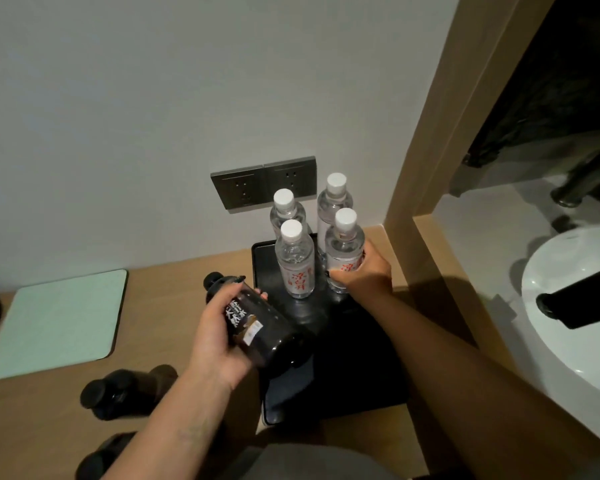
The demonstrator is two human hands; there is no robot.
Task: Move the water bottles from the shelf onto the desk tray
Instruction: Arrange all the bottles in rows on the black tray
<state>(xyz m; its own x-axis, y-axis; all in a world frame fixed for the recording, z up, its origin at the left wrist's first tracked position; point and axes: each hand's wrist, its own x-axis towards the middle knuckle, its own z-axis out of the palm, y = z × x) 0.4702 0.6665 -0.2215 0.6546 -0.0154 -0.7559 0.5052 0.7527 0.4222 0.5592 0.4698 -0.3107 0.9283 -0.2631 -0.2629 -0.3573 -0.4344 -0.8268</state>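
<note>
Clear bottles (295, 261) x4 on tray (361, 341); dark bottles (257, 327) x3.

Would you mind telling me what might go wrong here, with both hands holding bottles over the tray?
1. The left hand holds the dark bottle tilted just beside the front clear bottle; setting it down could knock that one over.
2. The right hand grips the front-right clear bottle close to its neighbours, so withdrawing may bump them.
3. Two dark bottles lying on the desk might roll.
</note>
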